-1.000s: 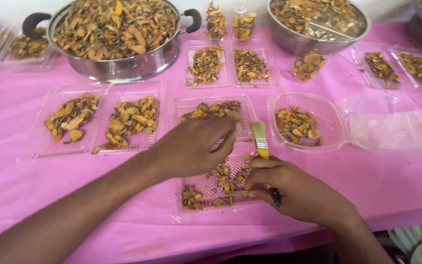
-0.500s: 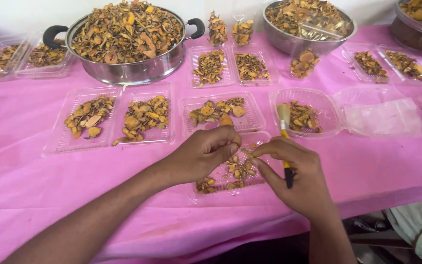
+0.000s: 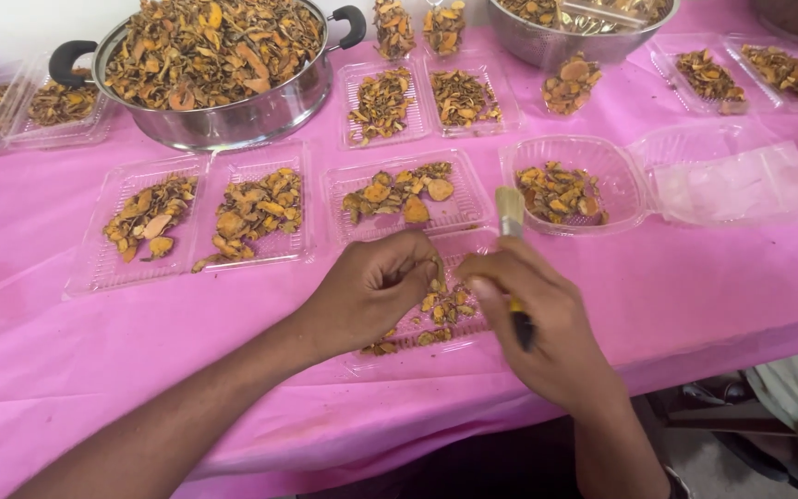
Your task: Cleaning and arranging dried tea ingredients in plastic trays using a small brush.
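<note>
A small brush (image 3: 511, 214) is gripped upright by the right hand (image 3: 536, 319), bristles uppermost. The left hand (image 3: 373, 288), fingers curled together, is rested on dried orange slices (image 3: 445, 305) in a clear tray (image 3: 390, 356) at the near edge of the pink tablecloth (image 3: 140, 333). A steel pot (image 3: 223, 111) is seen behind.

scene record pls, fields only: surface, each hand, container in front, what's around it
surface: table with pink cloth
left hand: fingers curled over the near clear plastic tray, at the dried orange slices in it
right hand: holds a small paintbrush, bristles up
behind: more filled clear trays, one round open clamshell
far left: large steel pot heaped with dried slices
far right: steel bowl, partly cropped
</note>
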